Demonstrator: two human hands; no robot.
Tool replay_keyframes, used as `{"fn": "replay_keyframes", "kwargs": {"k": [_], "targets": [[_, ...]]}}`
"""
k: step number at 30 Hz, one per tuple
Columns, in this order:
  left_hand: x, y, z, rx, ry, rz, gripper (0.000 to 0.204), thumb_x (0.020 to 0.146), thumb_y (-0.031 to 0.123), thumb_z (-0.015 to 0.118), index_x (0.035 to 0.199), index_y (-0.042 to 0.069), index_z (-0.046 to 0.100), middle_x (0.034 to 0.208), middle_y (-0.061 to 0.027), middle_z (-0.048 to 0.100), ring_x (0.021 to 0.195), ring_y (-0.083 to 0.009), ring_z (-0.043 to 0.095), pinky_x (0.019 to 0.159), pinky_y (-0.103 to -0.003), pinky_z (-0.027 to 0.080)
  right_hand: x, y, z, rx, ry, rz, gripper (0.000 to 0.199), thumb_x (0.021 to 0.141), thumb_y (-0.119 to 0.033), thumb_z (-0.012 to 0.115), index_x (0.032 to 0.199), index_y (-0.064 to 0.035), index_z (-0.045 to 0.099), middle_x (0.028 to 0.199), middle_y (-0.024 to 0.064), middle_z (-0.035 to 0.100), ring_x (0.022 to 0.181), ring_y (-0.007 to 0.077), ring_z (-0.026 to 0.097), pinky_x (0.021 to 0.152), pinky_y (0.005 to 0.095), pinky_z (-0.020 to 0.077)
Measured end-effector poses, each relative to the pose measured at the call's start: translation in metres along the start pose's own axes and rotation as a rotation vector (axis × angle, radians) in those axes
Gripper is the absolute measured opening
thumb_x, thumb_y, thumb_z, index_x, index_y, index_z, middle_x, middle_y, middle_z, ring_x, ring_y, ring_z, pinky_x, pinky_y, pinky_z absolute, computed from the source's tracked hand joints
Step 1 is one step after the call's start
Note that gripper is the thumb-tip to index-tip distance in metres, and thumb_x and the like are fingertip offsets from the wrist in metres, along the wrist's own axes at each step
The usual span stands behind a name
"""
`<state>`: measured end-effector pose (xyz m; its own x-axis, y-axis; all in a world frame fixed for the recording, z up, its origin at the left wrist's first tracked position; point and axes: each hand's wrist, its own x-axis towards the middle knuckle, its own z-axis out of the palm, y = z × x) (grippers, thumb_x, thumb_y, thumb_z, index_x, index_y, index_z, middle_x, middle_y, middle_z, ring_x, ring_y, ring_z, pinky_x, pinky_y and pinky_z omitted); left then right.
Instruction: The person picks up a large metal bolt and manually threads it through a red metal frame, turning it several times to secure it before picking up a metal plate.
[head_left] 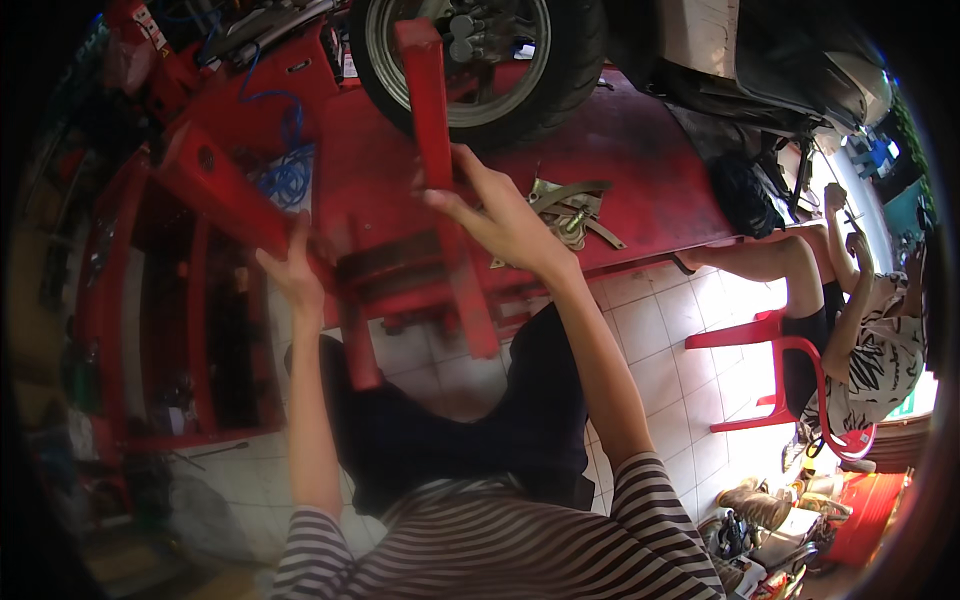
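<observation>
A red metal frame (428, 105) with two long bars and a crosspiece is between my hands, slightly blurred. Around its right bar my right hand (500, 215) is closed, thumb in front. My left hand (295, 280) grips the left bar from below, its fingers partly hidden. The lower ends of the frame hang over my lap, near my knees. Behind it lies a red lift table (650, 190), where several metal pieces (570, 212) are piled beside my right hand. A motorcycle wheel (530, 100) with a black tyre stands at the table's far side.
Left of me stands a red cabinet (190, 350) with open shelves; a coiled blue hose (287, 175) is near its top. At right a person (870, 350) sits by a red plastic chair (770, 345). Loose used parts (760, 510) lie on the tiled floor at lower right.
</observation>
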<state>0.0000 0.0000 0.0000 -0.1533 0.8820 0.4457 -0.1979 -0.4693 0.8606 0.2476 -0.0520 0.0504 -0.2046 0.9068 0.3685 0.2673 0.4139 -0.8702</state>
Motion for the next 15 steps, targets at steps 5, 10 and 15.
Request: {"fn": "replay_keyframes", "kwargs": {"k": [5, 10, 15], "targets": [[0.004, -0.009, 0.015, -0.025, 0.052, -0.054, 0.010, 0.092, 0.007, 0.056, 0.086, 0.004, 0.049, 0.059, -0.0022, 0.043, 0.041, -0.0133, 0.045, 0.037, -0.029, 0.038, -0.001, -0.004, -0.011, -0.047, 0.012, 0.011, 0.062, 0.096, -0.037, 0.062, 0.137, 0.0033, 0.041, 0.125, 0.0233, 0.061, 0.115, 0.0341, 0.062, 0.098, 0.0413, 0.0452], [0.013, -0.007, 0.004, -0.011, 0.002, -0.035, 0.009, 0.092, 0.007, 0.056, 0.088, 0.003, 0.049, 0.059, -0.0024, 0.042, 0.041, -0.0139, 0.045, 0.037, -0.030, 0.038, -0.005, 0.010, 0.001, 0.023, 0.060, -0.018, 0.058, 0.097, -0.035, 0.061, 0.137, 0.0034, 0.043, 0.128, 0.0213, 0.061, 0.121, 0.0318, 0.058, 0.099, 0.0382, 0.0442], [0.011, -0.018, 0.009, -0.006, 0.051, -0.010, 0.009, 0.092, 0.008, 0.056, 0.090, 0.002, 0.049, 0.059, -0.0031, 0.043, 0.042, -0.0143, 0.047, 0.037, -0.030, 0.038, -0.013, 0.057, -0.006, 0.049, 0.423, -0.024, 0.038, 0.095, -0.027, 0.062, 0.125, -0.0030, 0.057, 0.116, 0.0166, 0.061, 0.110, 0.0303, 0.059, 0.092, 0.0392, 0.0468]]}}
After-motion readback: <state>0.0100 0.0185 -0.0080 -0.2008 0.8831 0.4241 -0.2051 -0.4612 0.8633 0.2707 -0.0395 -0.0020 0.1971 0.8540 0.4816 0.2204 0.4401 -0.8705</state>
